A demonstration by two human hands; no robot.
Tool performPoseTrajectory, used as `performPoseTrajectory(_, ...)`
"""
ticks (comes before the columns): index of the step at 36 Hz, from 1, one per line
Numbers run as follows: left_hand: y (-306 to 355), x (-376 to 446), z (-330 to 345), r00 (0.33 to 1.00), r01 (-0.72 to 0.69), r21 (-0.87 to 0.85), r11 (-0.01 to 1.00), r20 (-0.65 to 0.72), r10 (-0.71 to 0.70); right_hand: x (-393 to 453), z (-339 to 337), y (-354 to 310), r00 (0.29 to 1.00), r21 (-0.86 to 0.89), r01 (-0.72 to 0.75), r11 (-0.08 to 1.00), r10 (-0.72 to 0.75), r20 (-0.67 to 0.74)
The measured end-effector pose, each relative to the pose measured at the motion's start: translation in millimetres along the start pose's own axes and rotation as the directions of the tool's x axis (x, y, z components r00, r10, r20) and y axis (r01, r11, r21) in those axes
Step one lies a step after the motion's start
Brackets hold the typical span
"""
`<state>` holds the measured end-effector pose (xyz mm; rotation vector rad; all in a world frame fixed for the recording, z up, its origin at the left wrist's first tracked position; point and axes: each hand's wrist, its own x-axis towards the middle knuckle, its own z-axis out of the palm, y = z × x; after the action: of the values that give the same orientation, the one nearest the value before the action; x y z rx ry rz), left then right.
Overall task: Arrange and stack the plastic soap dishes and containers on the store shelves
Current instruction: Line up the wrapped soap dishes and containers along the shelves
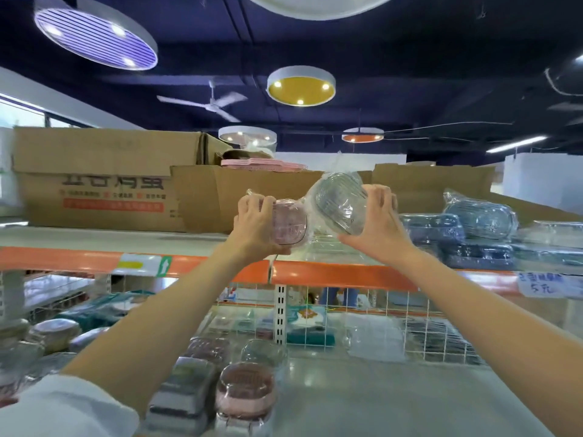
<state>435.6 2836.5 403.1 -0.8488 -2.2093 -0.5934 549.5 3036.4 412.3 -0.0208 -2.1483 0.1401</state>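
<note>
Both hands are raised over the top shelf (94,238). My left hand (255,225) grips a pink plastic soap dish (288,227) wrapped in clear film. My right hand (377,225) grips a clear grey-green ribbed soap dish (339,205), also wrapped and tilted on edge. The two dishes almost touch above the orange shelf rail (340,275). Wrapped blue dishes (473,228) lie stacked on the top shelf to the right. More wrapped pink and clear dishes (244,392) stand on the lower shelf (378,398).
Open cardboard boxes (104,178) stand along the back of the top shelf, one holding pink items (263,164). A white wire grid (378,313) backs the lower shelf. A handwritten price tag (542,283) hangs on the rail at right. Bowls (56,334) sit lower left.
</note>
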Motion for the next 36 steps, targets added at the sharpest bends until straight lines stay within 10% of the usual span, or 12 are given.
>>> performPoseTrajectory(22,49.2,-137.4,29.9,0.934,-0.355,0.07,0.932,0.003,0.356,-157.0,-39.2,11.7,0.965,0.122,-0.088,0.989,0.054,0.256)
performPoseTrajectory(30,46.4,-189.9,92.9,0.904,-0.345,0.077,0.936,0.296,0.309,-210.7,-9.9,47.2,0.862,-0.183,0.09,0.979,0.015,0.507)
performPoseTrajectory(36,38.7,-196.2,139.1,0.835,-0.217,0.022,0.976,0.523,0.174,-227.6,17.9,75.9,0.734,-0.247,-0.12,0.962,0.253,0.63)
